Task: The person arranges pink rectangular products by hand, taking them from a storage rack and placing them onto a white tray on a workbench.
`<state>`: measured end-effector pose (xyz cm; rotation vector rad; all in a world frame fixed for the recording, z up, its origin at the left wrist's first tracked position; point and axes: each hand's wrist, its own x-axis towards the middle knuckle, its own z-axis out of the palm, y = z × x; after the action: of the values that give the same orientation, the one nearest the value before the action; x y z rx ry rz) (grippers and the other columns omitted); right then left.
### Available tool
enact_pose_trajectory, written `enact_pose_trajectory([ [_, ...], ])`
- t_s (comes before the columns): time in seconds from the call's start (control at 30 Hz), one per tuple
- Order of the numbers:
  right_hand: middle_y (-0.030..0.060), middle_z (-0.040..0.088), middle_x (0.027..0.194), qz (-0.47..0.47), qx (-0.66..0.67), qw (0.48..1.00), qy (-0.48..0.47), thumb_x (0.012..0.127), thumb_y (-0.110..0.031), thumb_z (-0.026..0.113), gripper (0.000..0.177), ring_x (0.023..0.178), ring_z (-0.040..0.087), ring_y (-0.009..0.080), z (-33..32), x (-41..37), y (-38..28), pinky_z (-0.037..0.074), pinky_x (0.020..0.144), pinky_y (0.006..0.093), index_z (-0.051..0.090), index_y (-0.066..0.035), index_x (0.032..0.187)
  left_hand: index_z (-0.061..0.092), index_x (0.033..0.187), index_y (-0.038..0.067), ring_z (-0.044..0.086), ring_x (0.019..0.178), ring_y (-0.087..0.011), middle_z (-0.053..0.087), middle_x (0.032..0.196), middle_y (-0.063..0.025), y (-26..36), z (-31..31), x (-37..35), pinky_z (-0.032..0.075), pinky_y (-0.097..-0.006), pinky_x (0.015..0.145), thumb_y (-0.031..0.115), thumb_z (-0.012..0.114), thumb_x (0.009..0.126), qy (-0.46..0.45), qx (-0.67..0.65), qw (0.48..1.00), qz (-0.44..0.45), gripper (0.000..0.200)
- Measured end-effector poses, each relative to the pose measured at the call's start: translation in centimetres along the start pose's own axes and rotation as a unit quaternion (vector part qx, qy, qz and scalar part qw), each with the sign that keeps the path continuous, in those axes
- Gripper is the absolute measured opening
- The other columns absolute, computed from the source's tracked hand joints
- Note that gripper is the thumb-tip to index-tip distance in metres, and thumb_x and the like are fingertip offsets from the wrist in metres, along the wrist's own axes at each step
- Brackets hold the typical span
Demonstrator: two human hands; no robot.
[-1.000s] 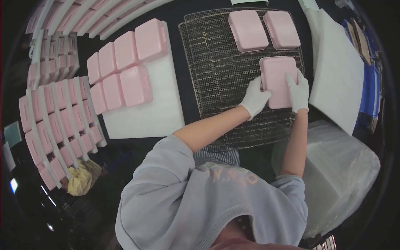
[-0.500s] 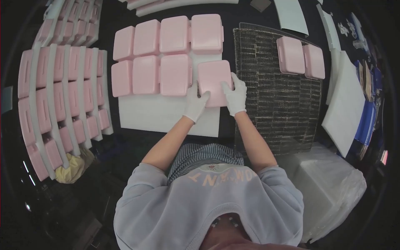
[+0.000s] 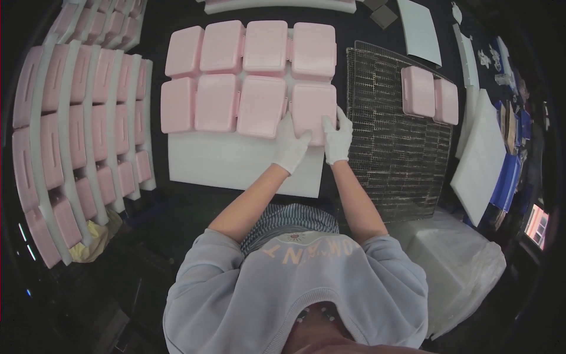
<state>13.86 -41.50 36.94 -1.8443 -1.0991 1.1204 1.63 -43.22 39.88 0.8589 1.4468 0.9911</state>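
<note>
Both my gloved hands are closed on the sides of a pink lidded plastic box (image 3: pixel 313 106) at the right end of the nearer row. My left hand (image 3: pixel 291 144) grips its left side, with the thumb over the near corner. On the opposite side, my right hand (image 3: pixel 338 138) has its thumb on the lid's edge; some fingertips are hidden. A neighbouring pink box (image 3: pixel 261 106) sits slightly askew just left of my left hand. Two rows of these boxes rest on a white foam sheet (image 3: pixel 236 162), whose near part is bare.
Right of the sheet lies a dark mesh rack (image 3: pixel 395 165) bearing two more pink boxes (image 3: pixel 418 91). At left, pink boxes stand stacked between white foam strips (image 3: pixel 68 118). A plastic-wrapped block (image 3: pixel 460 259) is near my right side, and a white panel (image 3: pixel 480 159) leans beyond the rack.
The held box has moved slightly away from me, into line with the nearer row, and both hands went with it. The box to its left has turned slightly. The whole view has shifted a little.
</note>
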Motion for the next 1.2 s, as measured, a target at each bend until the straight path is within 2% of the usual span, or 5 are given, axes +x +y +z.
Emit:
enact_pose_trajectory([
  [0.47,0.0,0.038,0.065,-0.108,0.055,0.991,0.056,0.074,-0.016,0.05,0.012,0.062,0.028,0.0137,0.7,1.3,0.7,0.026,0.058,0.0279,0.052,-0.004,0.076,0.028,0.141,0.0,0.024,0.137,-0.034,0.028,0.146,-0.0217,-3.4,-0.2,-1.2,0.019,-0.0469,0.113,0.016,0.055,0.08,0.133,0.328,0.927,0.125,0.069],
  [0.67,0.0152,0.044,0.132,-0.069,-0.017,0.986,0.152,0.084,-0.024,0.059,0.051,0.124,0.037,0.0268,-8.8,4.4,1.9,0.033,0.106,0.0409,0.05,-0.004,0.13,0.039,0.136,0.0,0.03,0.133,-0.0397,0.033,0.142,-0.0242,-1.2,-0.1,-0.5,0.026,-0.052,0.108,0.012,0.053,0.076,0.174,0.467,0.851,0.162,0.063],
  [0.77,0.0069,0.038,0.077,-0.106,-0.147,0.94,0.289,0.079,-0.014,0.058,0.02,0.075,0.033,0.0227,-16.3,9.9,1.0,0.027,0.069,0.0354,0.039,-0.007,0.079,0.034,0.139,-0.001,0.03,0.134,-0.0339,0.034,0.144,-0.0198,1.9,6.9,0.3,0.022,-0.0461,0.113,0.015,0.048,0.079,0.059,0.271,0.956,0.096,0.064],
  [1.07,0.0183,0.05,0.127,0.155,-0.324,0.932,0.051,0.081,-0.051,0.038,0.07,0.116,0.045,0.039,-25.6,21.5,0.5,0.041,0.09,0.0463,0.034,-0.009,0.138,0.012,0.148,0.001,0.028,0.137,-0.0302,0.027,0.15,-0.016,0.1,29.7,13.6,0.027,-0.0402,0.109,0.018,0.049,0.082,-0.179,0.035,0.975,-0.128,0.077],
  [1.2,0.0164,0.041,0.137,0.146,-0.185,0.971,0.032,0.079,-0.053,0.051,0.082,0.124,0.039,0.0329,-26.8,20.5,0.9,0.034,0.099,0.0421,0.03,-0.002,0.139,0.044,0.11,0.006,0.046,0.094,-0.0268,0.047,0.108,-0.0139,1.1,31.7,12.0,0.043,-0.0366,0.075,0.009,0.047,0.073,-0.107,0.0,0.992,-0.064,0.037],
])
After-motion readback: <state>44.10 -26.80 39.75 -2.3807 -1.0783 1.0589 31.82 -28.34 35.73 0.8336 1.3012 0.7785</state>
